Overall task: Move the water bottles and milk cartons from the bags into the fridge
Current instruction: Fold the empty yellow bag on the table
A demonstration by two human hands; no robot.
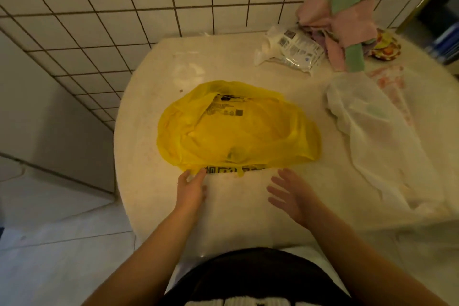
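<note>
A yellow plastic bag (238, 129) lies flat and bulging in the middle of the pale round table (149, 181), with black print showing at its top and near edge. Its contents are hidden. A white translucent bag (377, 136) lies crumpled to the right. My left hand (191, 189) reaches to the yellow bag's near edge, fingertips touching it, fingers straight. My right hand (290, 196) hovers just short of the bag with fingers spread, holding nothing. No bottle or carton shows, and no fridge is in view.
At the table's far right lie a clear packet with printed labels (293, 49), a heap of pink and green cloths (340, 17) and a small colourful wrapper (386, 46). A tiled wall stands behind; floor lies to the left.
</note>
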